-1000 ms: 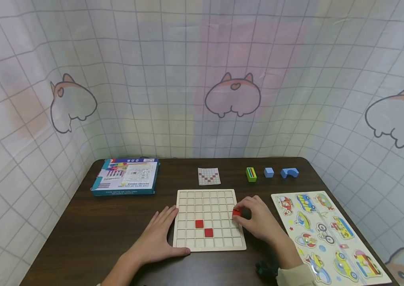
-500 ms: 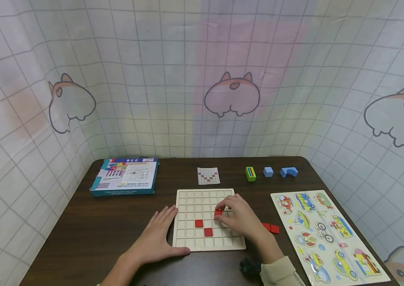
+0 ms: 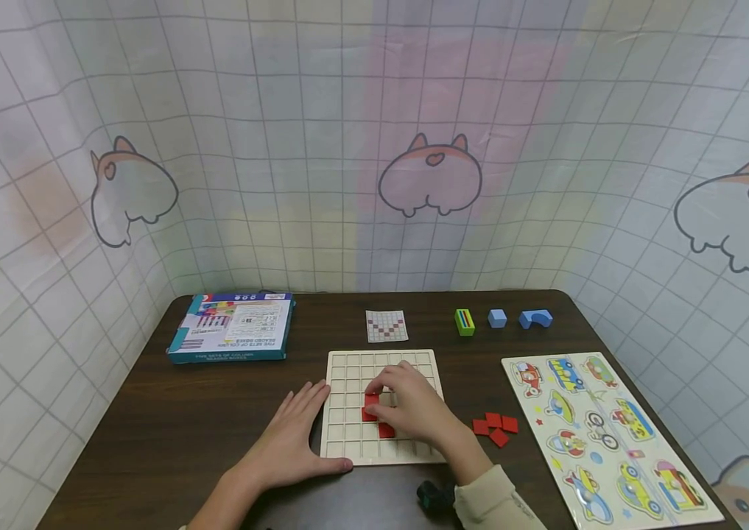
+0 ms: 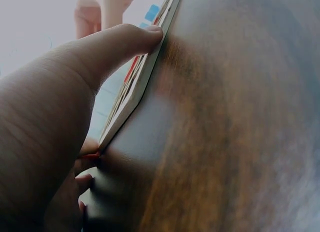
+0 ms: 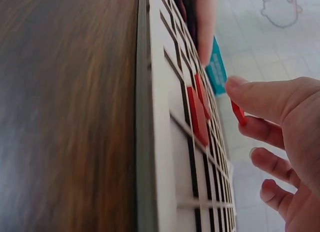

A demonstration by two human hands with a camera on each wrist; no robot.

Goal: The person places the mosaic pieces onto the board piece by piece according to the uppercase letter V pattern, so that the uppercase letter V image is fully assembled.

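Observation:
A pale gridded board lies on the dark table. Two red square tiles sit in its cells; the one nearer the front is the tile, beside the fingers of my right hand. Thumb and index finger of that hand pinch another red tile, held just above the board in the right wrist view. My left hand rests at the board's left side with its fingers extended. Its thumb touches the front edge, as the left wrist view shows.
Several loose red tiles lie right of the board. Beyond it are a small pattern card, a green striped block and two blue blocks. A boxed set stands back left; a picture puzzle board lies right.
My right hand has carried the red tile leftward from the board's right edge to the placed tiles, uncovering the loose tiles. The left hand stays where it was.

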